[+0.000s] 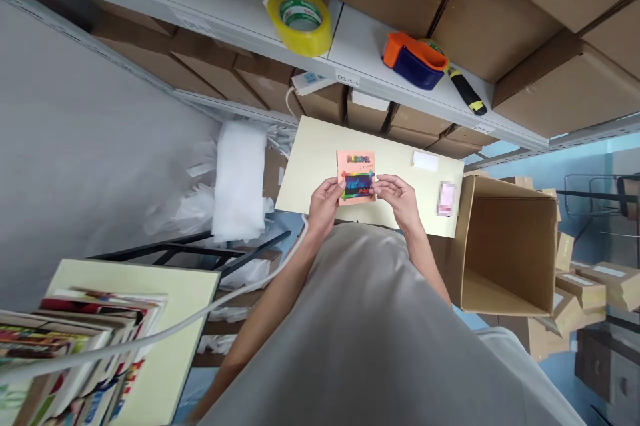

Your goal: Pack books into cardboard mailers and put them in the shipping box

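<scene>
A small pink booklet [356,161] with colourful lettering and a dark, rainbow-edged picture is held up over the pale yellow table [313,146]. My left hand [326,203] grips its left edge, thumb lying on the front. At the right edge, my right hand [397,198] pinches it between thumb and fingers, the other fingers loosely bent. Whether it is a single card or has pages, I cannot tell. On the table to the right lie a white slip of paper [425,161] and a blurred pink item [446,199].
An open cardboard box [510,246] stands right of the table. The shelf above bears yellow tape [303,39], an orange-and-blue tape dispenser [415,63] and a cutter knife [467,91]. White wrap roll [240,179] and stacked books [90,346] are left; a white cable [230,296] crosses there.
</scene>
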The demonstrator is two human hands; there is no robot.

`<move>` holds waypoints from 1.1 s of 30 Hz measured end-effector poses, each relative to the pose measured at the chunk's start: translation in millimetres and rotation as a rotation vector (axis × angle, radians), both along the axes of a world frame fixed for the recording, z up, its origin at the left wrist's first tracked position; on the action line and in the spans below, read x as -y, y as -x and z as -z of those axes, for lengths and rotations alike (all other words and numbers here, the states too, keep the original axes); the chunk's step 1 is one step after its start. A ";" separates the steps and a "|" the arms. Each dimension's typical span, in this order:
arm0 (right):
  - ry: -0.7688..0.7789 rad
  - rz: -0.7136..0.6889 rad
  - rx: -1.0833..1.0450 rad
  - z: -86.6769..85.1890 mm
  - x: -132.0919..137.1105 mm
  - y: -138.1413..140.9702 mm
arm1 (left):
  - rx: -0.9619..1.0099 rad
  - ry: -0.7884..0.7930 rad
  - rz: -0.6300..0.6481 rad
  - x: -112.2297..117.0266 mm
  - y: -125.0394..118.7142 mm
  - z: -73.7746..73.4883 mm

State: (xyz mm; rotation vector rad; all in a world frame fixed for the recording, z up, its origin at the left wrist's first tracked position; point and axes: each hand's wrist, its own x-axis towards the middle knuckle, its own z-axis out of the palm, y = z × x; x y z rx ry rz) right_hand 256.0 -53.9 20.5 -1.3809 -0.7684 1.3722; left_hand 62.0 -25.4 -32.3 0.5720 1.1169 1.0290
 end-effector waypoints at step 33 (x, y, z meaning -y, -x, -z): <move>-0.105 -0.103 0.237 28.2 4.9 -16.4 | -0.516 -0.336 -0.148 65.9 -37.4 -10.5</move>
